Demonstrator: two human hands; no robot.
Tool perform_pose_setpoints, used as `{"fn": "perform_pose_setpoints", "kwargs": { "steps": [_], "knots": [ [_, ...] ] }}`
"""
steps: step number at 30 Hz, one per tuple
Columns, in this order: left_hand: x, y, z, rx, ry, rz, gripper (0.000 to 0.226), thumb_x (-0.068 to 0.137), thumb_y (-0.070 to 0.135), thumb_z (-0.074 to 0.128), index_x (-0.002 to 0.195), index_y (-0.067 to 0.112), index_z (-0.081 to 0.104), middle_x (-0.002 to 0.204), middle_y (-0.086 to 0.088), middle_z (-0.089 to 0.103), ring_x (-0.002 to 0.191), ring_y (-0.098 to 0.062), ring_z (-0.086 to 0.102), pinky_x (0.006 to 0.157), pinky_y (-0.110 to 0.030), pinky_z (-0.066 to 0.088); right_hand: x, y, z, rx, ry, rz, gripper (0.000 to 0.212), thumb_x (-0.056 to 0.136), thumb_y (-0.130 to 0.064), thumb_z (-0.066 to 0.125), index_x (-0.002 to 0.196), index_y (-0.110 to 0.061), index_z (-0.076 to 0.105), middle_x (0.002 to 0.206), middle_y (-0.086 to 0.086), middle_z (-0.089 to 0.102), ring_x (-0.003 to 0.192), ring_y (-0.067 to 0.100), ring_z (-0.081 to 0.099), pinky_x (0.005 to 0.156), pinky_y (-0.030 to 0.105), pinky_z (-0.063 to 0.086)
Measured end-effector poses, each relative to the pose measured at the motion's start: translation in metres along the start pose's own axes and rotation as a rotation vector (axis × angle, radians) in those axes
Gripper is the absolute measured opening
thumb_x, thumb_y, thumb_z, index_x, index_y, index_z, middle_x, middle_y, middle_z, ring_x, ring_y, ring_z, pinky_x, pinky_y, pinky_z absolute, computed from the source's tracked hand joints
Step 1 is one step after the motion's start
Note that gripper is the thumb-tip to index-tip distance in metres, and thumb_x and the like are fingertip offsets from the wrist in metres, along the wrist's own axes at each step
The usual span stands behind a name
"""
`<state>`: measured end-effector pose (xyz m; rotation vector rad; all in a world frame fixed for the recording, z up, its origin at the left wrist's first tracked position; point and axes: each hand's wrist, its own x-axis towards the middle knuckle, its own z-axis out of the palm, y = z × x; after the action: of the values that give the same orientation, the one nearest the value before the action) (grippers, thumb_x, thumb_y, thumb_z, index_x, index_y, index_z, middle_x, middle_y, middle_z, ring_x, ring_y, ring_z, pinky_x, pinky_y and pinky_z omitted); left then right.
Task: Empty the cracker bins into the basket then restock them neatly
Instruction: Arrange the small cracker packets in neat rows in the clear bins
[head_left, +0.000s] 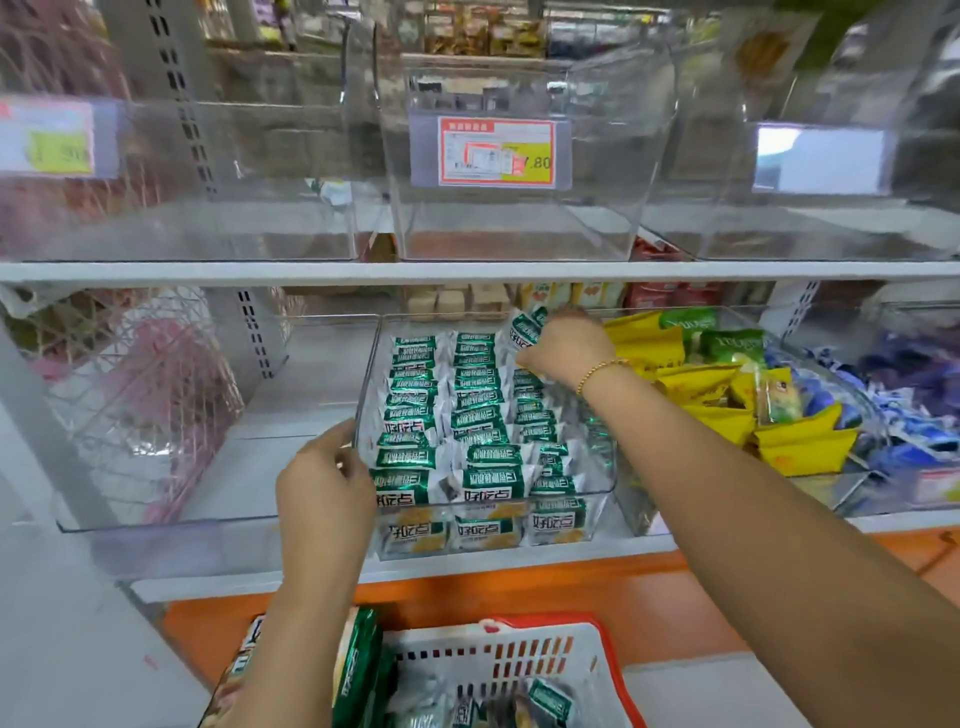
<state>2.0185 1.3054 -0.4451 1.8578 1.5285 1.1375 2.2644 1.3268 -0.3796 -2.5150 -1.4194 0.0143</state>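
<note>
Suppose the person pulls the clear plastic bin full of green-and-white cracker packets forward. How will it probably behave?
The clear plastic bin is probably stiff: its walls look straight and rigid. Packed with rows of green-and-white packets, it is likely rather heavy, so the left hand alone at its corner may turn it. Its smooth base could slide easily on the shelf.

Open gap between upper shelf (467, 271) and middle bin (365, 384) rim. Inside, crammed near to far with green packs (470, 415). Roomy in left bin (291, 483); blocked right by yellow packs (696, 387).
</note>
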Motion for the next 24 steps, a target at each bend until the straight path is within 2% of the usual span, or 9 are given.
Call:
{"fn": "perform_pose_setpoints", "kwargs": {
  "steps": [2, 6, 9, 11, 12, 14, 18, 22, 24],
  "knots": [
    [0.004, -0.007, -0.004, -0.005, 0.008, 0.024, 0.036, 0.091, -0.003, 0.049, 0.118, 0.013, 0.068, 0.107, -0.012, 0.071, 0.066, -0.007, 0.056, 0.056, -0.003, 0.035, 0.014, -0.005, 0.005, -0.053, 0.002, 0.057, 0.070, 0.083, -0.054, 0.066, 0.124, 0.000, 0.052, 0.120, 0.013, 0.058, 0.109, 0.029, 0.059, 0.090, 0.036, 0.051],
    [0.008, -0.012, -0.007, -0.091, -0.015, -0.001, 0.027, 0.094, 0.014, 0.056, 0.117, 0.015, 0.069, 0.107, -0.008, 0.072, 0.079, -0.010, 0.059, 0.068, -0.021, 0.043, 0.037, -0.016, 0.011, -0.173, -0.076, 0.083, 0.052, 0.086, -0.047, 0.066, 0.120, -0.008, 0.059, 0.117, 0.008, 0.063, 0.107, 0.026, 0.062, 0.087, 0.033, 0.054],
    [0.006, -0.010, -0.003, -0.093, -0.019, 0.017, 0.030, 0.093, 0.016, 0.060, 0.122, 0.017, 0.065, 0.109, -0.013, 0.070, 0.078, -0.015, 0.055, 0.071, -0.023, 0.039, 0.048, -0.019, 0.018, -0.242, -0.107, 0.025, 0.045, 0.086, -0.042, 0.068, 0.114, -0.007, 0.062, 0.116, 0.009, 0.064, 0.107, 0.028, 0.062, 0.089, 0.034, 0.051],
    [0.006, -0.011, -0.002, -0.106, -0.006, 0.015, 0.033, 0.091, 0.010, 0.061, 0.122, 0.019, 0.065, 0.109, -0.013, 0.069, 0.078, -0.016, 0.055, 0.071, -0.022, 0.039, 0.055, -0.017, 0.019, -0.252, -0.142, -0.029, 0.041, 0.086, -0.041, 0.069, 0.101, -0.004, 0.063, 0.109, 0.010, 0.066, 0.097, 0.027, 0.064, 0.086, 0.034, 0.052],
    [0.007, -0.013, -0.002, -0.116, -0.005, 0.009, 0.033, 0.091, 0.008, 0.062, 0.122, 0.019, 0.065, 0.110, -0.011, 0.070, 0.079, -0.013, 0.055, 0.072, -0.021, 0.039, 0.058, -0.016, 0.018, -0.255, -0.162, -0.058, 0.040, 0.086, -0.039, 0.069, 0.099, -0.002, 0.062, 0.110, 0.012, 0.065, 0.092, 0.026, 0.063, 0.084, 0.033, 0.052],
    [0.009, -0.016, -0.001, -0.147, -0.012, -0.002, 0.033, 0.090, 0.006, 0.062, 0.119, 0.020, 0.067, 0.110, -0.007, 0.070, 0.082, -0.008, 0.055, 0.074, -0.018, 0.041, 0.065, -0.011, 0.017, -0.253, -0.191, -0.118, 0.044, 0.086, -0.031, 0.070, 0.114, 0.000, 0.056, 0.116, 0.016, 0.062, 0.098, 0.028, 0.061, 0.086, 0.035, 0.050],
    [0.009, -0.019, 0.001, -0.185, 0.009, 0.004, 0.034, 0.089, 0.005, 0.064, 0.115, 0.025, 0.068, 0.105, 0.002, 0.070, 0.078, 0.003, 0.054, 0.066, 0.002, 0.032, 0.084, -0.001, 0.018, -0.311, -0.185, -0.246, 0.055, 0.082, -0.027, 0.075, 0.128, -0.008, 0.052, 0.121, 0.014, 0.059, 0.111, 0.028, 0.055, 0.095, 0.037, 0.047],
    [0.009, -0.018, 0.001, -0.183, 0.013, -0.018, 0.034, 0.089, 0.006, 0.063, 0.116, 0.025, 0.068, 0.100, 0.001, 0.070, 0.069, 0.013, 0.048, 0.060, 0.003, 0.032, 0.093, 0.008, 0.029, -0.416, -0.181, -0.261, 0.058, 0.083, -0.030, 0.074, 0.136, -0.021, 0.053, 0.132, 0.012, 0.053, 0.125, 0.031, 0.044, 0.104, 0.043, 0.041],
    [0.009, -0.016, 0.002, -0.182, 0.013, -0.016, 0.034, 0.089, 0.006, 0.063, 0.117, 0.024, 0.067, 0.101, -0.001, 0.070, 0.069, 0.009, 0.048, 0.061, 0.002, 0.031, 0.096, 0.011, 0.034, -0.428, -0.179, -0.260, 0.057, 0.083, -0.026, 0.074, 0.136, -0.022, 0.054, 0.136, 0.011, 0.052, 0.128, 0.031, 0.040, 0.105, 0.043, 0.038]
  ]
}}
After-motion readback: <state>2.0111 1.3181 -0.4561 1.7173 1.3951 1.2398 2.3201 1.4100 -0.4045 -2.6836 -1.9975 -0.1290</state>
